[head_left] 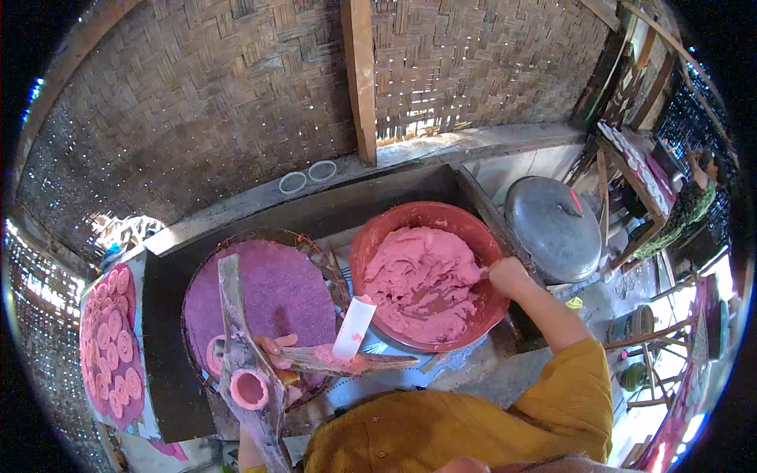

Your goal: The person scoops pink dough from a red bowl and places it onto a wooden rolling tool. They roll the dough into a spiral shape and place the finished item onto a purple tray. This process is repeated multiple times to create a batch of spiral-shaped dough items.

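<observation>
A red basin point(497, 299) holds a mass of pink dough point(422, 264). My right hand point(511, 277) reaches over the basin's right rim, fingers closed at the dough's edge; whatever they grip is dough-smeared and cannot be made out. My left hand point(276, 351) is wrapped round a wooden press point(272, 398) with long arms, partly hidden behind it. Pink dough rings the press's round opening. A white flat-sided plastic piece point(355, 327) stands tilted on the press's right arm, dough at its base. Beneath the press, a round woven tray point(189, 315) lined with purple cloth point(296, 288) bears a pink dough coil point(214, 355).
Many pink dough coils point(118, 347) lie on purple cloth at the far left. Two round lids point(307, 177) rest on the ledge behind. A large metal pot lid point(553, 229) is right of the basin. Another person point(682, 205) is at the far right, beside a table.
</observation>
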Motion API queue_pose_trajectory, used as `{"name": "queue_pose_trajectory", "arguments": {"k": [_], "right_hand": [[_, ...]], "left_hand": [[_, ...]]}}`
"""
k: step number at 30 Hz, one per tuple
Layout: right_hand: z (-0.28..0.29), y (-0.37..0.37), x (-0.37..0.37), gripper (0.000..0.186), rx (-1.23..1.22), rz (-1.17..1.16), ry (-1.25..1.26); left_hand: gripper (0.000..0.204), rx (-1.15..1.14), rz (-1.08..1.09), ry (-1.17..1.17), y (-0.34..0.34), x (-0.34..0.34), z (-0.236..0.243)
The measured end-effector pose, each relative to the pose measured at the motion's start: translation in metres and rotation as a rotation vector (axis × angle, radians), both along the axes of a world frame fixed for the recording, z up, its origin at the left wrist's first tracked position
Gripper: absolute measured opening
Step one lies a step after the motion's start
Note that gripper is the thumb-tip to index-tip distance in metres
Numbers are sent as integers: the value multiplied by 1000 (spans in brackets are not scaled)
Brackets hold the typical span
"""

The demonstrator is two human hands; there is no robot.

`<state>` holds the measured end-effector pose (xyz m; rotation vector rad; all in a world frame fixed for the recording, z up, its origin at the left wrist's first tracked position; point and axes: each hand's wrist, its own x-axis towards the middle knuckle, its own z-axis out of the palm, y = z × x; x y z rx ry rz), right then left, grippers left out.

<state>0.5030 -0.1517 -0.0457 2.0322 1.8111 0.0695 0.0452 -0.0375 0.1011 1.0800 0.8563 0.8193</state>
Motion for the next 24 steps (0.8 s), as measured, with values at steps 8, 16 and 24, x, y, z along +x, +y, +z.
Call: {"name": "queue_pose_trajectory", "arguments": {"k": [8,16,24], "right_hand": [[13,-2,-22,18,-118,-98,68],[102,-32,-28,33,8,-511,1403],[127,-20,-105,49,-130,-178,1837]], "left_hand": [[38,726,-90,202,-10,8,-10],[17,472,-8,173,-6,19,-40],[36,685,-260,196,-7,81,-39]]}}
